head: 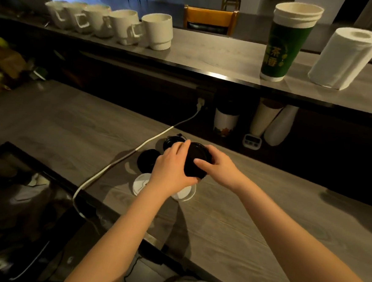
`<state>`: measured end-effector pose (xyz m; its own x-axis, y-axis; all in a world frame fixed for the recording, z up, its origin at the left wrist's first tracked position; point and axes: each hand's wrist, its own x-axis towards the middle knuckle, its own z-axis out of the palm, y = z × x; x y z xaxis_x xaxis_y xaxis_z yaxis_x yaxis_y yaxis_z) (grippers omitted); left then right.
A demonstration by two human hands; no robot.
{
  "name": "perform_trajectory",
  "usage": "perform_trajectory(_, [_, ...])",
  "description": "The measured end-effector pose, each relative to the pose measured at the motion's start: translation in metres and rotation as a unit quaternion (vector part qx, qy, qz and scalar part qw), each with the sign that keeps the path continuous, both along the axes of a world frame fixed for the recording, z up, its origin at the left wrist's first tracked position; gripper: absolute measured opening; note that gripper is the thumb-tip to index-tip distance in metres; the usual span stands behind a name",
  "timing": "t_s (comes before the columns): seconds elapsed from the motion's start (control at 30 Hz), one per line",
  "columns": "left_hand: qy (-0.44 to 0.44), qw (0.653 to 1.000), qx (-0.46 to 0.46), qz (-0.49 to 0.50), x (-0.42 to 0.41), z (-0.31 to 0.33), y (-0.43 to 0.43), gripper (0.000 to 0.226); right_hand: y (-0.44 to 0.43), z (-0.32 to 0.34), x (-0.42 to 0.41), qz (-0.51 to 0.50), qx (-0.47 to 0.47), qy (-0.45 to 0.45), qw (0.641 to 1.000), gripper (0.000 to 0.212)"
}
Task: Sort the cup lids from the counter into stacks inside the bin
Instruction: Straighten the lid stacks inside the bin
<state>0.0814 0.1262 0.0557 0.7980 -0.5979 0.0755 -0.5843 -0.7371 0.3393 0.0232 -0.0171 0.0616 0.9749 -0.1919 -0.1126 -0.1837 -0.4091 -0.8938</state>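
L hand (173,165) & R hand (219,165) both clamp the held black lid (195,161): L fingers curl over its left edge, R thumb on top w/ fingers round the right rim. Can't tell if more lids are nested in it. It's just above the counter (252,211), not in the bin yet.

Seat rims flush, same way up, before carrying.

Still loose: near black lid (147,160), far black lid (170,141), left white lid (140,184), right white lid (187,193). Keep colours apart. Dark box (25,158) lower left is prob. the bin.
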Motion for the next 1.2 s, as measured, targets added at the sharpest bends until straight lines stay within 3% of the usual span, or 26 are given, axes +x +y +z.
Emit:
perform_trajectory(0.13, [0.003,1.0,-0.017,-0.013,0.005,-0.007,-0.003,0.1,-0.003,-0.004,0.007,-0.047,0.028,0.001,0.999,0.029])
perform_trajectory(0.23, [0.075,0.997,-0.025,-0.003,0.018,-0.021,0.008,0.101,-0.008,-0.008,0.012,-0.107,0.026,-0.005,0.994,0.028])
perform_trajectory(0.33, [0.184,0.978,-0.049,0.089,0.048,-0.047,0.026,0.093,-0.014,-0.01,0.016,-0.154,0.011,0.009,0.988,0.035])
perform_trajectory(0.43, [0.23,0.954,-0.024,0.19,0.085,-0.074,0.041,0.089,-0.021,-0.016,0.019,-0.173,0.0,0.03,0.985,0.041])
perform_trajectory(0.57, [0.257,0.944,0.001,0.207,0.113,-0.096,0.045,0.094,-0.025,-0.027,0.02,-0.193,0.015,0.054,0.98,0.041])
perform_trajectory(0.73, [0.171,0.968,0.07,0.169,0.115,-0.107,0.043,0.071,-0.025,-0.036,0.025,-0.194,0.03,0.077,0.978,0.038])
perform_trajectory(0.83, [0.16,0.97,0.046,0.175,0.113,-0.109,0.042,0.06,-0.026,-0.037,0.026,-0.194,0.029,0.077,0.977,0.039])
perform_trajectory(1.0, [0.276,0.941,-0.042,0.19,0.106,-0.11,0.041,0.07,-0.021,-0.038,0.026,-0.194,0.045,0.069,0.977,0.038])
perform_trajectory(1.2, [0.287,0.934,-0.072,0.202,0.1,-0.095,0.036,0.104,-0.016,-0.034,0.023,-0.194,0.051,0.058,0.978,0.039])
